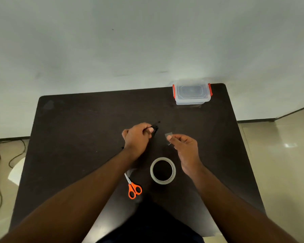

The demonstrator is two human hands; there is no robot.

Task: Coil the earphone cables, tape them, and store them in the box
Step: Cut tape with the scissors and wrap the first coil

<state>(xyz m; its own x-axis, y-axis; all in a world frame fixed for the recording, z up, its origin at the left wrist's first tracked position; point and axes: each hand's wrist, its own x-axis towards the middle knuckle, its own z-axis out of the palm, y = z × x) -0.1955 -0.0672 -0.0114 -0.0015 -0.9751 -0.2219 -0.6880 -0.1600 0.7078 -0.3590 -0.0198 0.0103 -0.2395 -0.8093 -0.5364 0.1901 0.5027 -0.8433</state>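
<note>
The person stands over a dark counter [68, 137] with both bare forearms stretched out above it. The left hand [137, 137] has its fingers [148, 131] curled around a bundle of black earphone cable [154, 128], which is pinched above the middle of the counter; a short end of the cable pokes out past the hand toward the far side. The right hand [184, 146] is just beside it, apart from it, and pinches a small clear piece of tape [168, 136] between thumb and forefinger, the other fingers loosely bent. The tape roll [163, 170] lies flat on the counter near the right wrist. The orange-handled scissors [132, 185] lie closed just left of the roll. The clear box [192, 93], with its lid on and red clips at the sides, sits at the far right corner of the counter, well apart from both hands.
</note>
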